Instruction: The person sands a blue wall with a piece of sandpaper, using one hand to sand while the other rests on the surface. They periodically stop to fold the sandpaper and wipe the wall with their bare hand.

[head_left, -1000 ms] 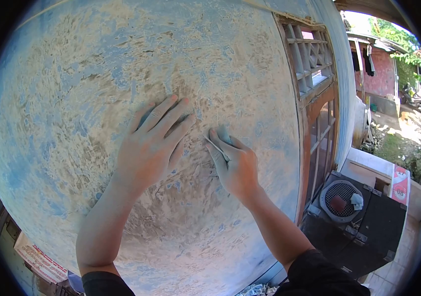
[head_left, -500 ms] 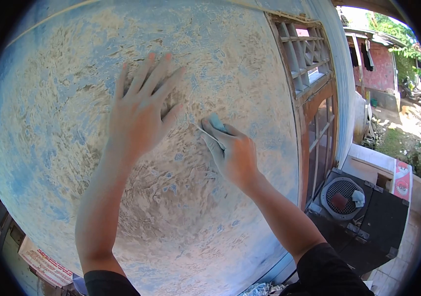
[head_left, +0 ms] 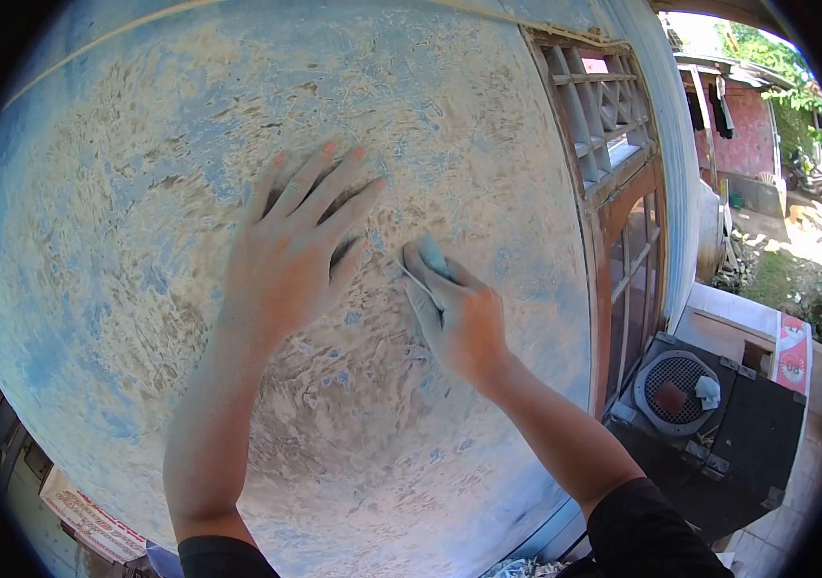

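Note:
In front of me is a wall (head_left: 469,183) with worn, patchy blue paint and beige areas showing through. My left hand (head_left: 286,255) lies flat on it with the fingers spread, holding nothing; dust coats its skin. Lower and to the right, my right hand (head_left: 473,328) grips a folded, dusty bluish piece of sandpaper (head_left: 433,254) against the wall. One thin pale edge of the sheet shows beside the thumb. The fingers hide most of it, and its rubbing face is out of sight.
To the right are a wooden door frame (head_left: 613,217) and a vent lattice (head_left: 603,111). Below stands a black speaker box (head_left: 757,443) with a round grille (head_left: 661,371) and a crumpled white scrap (head_left: 707,392) on top. A printed carton (head_left: 93,511) sits at lower left.
My left hand has slid down and a little right across the wall, fingers still spread. My right hand has shifted slightly down and right with the sandpaper. The view has moved slightly.

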Demonstrator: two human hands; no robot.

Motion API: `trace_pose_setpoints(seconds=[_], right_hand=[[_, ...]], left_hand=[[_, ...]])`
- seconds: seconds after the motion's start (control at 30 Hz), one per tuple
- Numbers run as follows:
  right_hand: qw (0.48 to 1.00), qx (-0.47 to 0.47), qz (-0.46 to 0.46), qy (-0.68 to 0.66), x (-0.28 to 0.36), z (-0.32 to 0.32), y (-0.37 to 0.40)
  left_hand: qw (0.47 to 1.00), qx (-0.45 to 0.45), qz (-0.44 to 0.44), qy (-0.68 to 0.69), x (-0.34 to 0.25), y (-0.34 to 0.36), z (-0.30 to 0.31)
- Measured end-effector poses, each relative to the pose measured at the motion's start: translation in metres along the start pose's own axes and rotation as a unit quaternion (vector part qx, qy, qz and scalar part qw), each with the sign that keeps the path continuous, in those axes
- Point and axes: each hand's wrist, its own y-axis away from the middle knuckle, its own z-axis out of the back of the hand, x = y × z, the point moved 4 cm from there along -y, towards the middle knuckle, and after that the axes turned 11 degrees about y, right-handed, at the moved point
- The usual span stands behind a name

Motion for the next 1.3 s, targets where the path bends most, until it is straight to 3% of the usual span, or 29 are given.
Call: trace_pose_setpoints(seconds=[0.1, 0.2, 0.37, 0.47, 0.5, 0.57, 0.7, 0.8, 1.0, 1.2, 1.3], right_hand=[[1.000, -0.007, 0.024, -0.011, 0.006, 0.002, 0.035], [0.993, 0.074, 0.077, 0.059, 0.002, 0.000, 0.045], [1.000, 0.003, 0.005, -0.021, -0.003, 0.000, 0.004], [0.999, -0.027, -0.002, -0.025, 0.000, -0.007, 0.025], [0.999, -0.029, -0.001, -0.023, 0.003, -0.003, 0.037], [0.997, 0.066, 0.024, 0.036, 0.006, 0.000, 0.059], [0.999, 0.034, 0.029, 0.020, -0.002, 0.003, 0.034], [0.998, 0.008, -0.049, -0.041, -0.007, 0.001, 0.007], [1.000, 0.012, -0.020, -0.012, 0.017, -0.006, 0.054], [0.997, -0.004, -0.055, -0.057, 0.001, -0.004, 0.009], [0.993, 0.010, -0.075, -0.093, 0.001, -0.003, 0.011]], left_hand=[[1.000, -0.008, -0.009, -0.011, 0.000, -0.001, -0.003], [1.000, -0.001, -0.009, -0.007, -0.001, 0.001, -0.003], [1.000, 0.013, 0.000, 0.015, -0.001, -0.001, -0.002], [1.000, 0.007, -0.001, 0.015, -0.001, 0.000, -0.003], [1.000, 0.005, -0.003, 0.015, -0.001, -0.001, -0.003], [1.000, 0.013, -0.010, 0.012, -0.004, -0.001, -0.005], [0.999, 0.025, -0.012, 0.025, -0.008, 0.003, -0.008], [0.999, 0.027, -0.016, 0.031, -0.010, 0.007, -0.007], [0.999, 0.009, 0.015, 0.041, -0.019, 0.019, -0.007], [0.996, -0.043, 0.055, 0.057, -0.028, 0.035, -0.010], [0.988, -0.076, 0.123, 0.055, -0.045, 0.060, -0.014]])
